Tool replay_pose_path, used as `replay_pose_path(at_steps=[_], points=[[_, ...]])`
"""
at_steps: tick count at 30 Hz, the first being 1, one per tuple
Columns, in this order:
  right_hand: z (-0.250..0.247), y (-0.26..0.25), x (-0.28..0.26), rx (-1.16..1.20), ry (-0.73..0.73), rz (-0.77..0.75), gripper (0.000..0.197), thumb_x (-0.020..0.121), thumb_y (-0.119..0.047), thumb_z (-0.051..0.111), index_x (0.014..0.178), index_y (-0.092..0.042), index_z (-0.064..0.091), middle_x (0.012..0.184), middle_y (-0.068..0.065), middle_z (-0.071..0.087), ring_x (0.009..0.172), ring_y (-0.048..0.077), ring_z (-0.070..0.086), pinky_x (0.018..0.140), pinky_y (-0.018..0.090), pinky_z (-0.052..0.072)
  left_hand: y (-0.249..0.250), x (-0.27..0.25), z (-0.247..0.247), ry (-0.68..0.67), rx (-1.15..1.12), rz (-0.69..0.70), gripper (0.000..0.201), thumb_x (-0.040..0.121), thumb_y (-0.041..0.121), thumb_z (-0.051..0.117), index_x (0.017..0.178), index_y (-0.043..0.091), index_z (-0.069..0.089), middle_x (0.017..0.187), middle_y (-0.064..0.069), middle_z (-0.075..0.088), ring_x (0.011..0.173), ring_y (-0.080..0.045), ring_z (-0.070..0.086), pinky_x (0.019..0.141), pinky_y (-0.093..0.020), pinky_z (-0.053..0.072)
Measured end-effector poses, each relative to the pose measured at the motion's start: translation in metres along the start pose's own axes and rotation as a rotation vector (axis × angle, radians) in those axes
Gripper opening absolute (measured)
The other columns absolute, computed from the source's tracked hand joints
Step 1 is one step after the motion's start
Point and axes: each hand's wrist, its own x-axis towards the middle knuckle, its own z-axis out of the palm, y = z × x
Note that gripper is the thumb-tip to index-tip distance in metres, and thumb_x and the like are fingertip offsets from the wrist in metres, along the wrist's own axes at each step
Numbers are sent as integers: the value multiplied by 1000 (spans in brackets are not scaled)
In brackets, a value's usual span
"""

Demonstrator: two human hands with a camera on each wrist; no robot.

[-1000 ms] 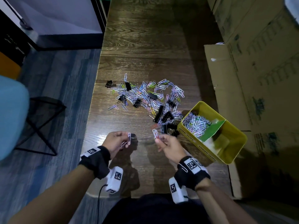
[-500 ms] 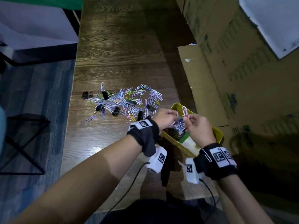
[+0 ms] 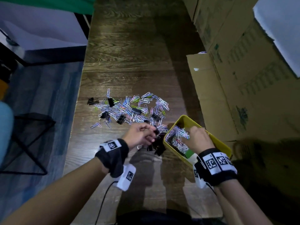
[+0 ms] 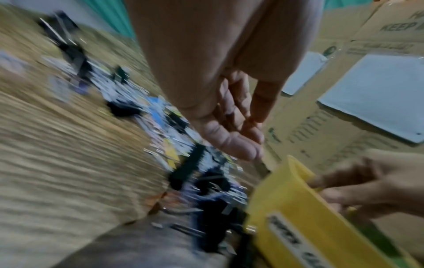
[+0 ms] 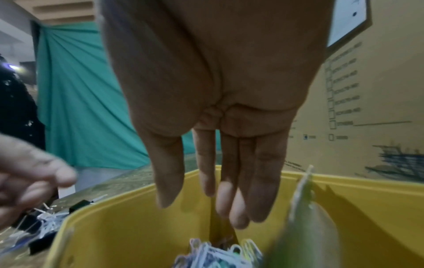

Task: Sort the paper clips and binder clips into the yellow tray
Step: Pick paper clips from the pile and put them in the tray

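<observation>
The yellow tray stands at the table's right, with a heap of paper clips in its left part and a green card dividing it. My right hand hangs over that heap, fingers straight and pointing down, empty. My left hand hovers just left of the tray above a cluster of black binder clips, fingers loosely curled, nothing seen in them. Mixed paper clips and binder clips lie scattered farther back. The left wrist view is blurred.
Tall cardboard boxes stand against the table's right side, right behind the tray. The wooden table's left edge drops to a blue floor with a black wire stand. A thin cable hangs at the near edge.
The right hand has dropped lower into the tray and no longer pinches a paper clip. The left hand has drawn back left from the tray to the binder clips.
</observation>
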Motion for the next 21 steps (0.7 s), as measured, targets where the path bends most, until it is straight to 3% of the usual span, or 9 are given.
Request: replay_pose_path(at_steps=[3,5,8,11,13,17,19,21], points=[[-11,-20,-3,12,77,-28,30,88,-36,63,110,-16,67,90,7,69,86,26,64,75,29,50,-15,1,-63,151,160,-19,16,89,-2,53,93,8,65,77,-10,66,58,-18,61,54,-30,51],[-16,-42,-4,45,116,-103,25,89,-39,60,96,-19,72,85,8,70,82,26,66,72,28,50,-24,5,-105,313,335,36,17,88,2,56,86,17,64,76,-8,63,58,-21,59,58,-35,51],[-10,-85,4,65,137,-275,27,89,-42,58,95,-20,72,82,5,71,77,23,65,71,31,54,-26,12,-152,504,759,132,18,83,16,65,101,19,63,94,-4,63,69,-23,63,72,-36,54],[12,-133,27,48,92,-474,25,88,-36,61,106,-20,69,100,5,67,89,22,64,79,34,53,-24,28,-176,499,986,135,43,82,30,67,121,16,55,120,-9,53,95,-26,60,88,-37,48],[33,-165,43,-23,33,-552,31,89,-32,61,117,-18,63,115,6,61,103,24,59,87,37,50,-24,42,-182,462,1026,94,50,80,38,68,123,17,53,127,-11,49,99,-30,59,90,-41,48],[77,-204,75,-190,-36,-547,47,89,-27,59,132,-16,48,130,11,47,123,29,43,96,43,44,-25,60,-181,421,1053,91,41,81,36,66,117,18,57,117,-10,55,99,-29,58,82,-36,49],[95,-209,85,-277,-33,-520,46,89,-28,58,132,-15,46,130,13,47,122,31,41,97,44,41,-25,62,-181,386,1044,140,33,83,27,65,113,15,60,110,-12,61,95,-28,59,79,-33,49],[108,-206,88,-306,3,-516,39,90,-18,57,128,-15,48,126,12,52,118,30,45,96,42,41,-28,57,-183,395,985,195,26,83,17,64,108,14,64,104,-12,66,92,-27,62,80,-30,51]])
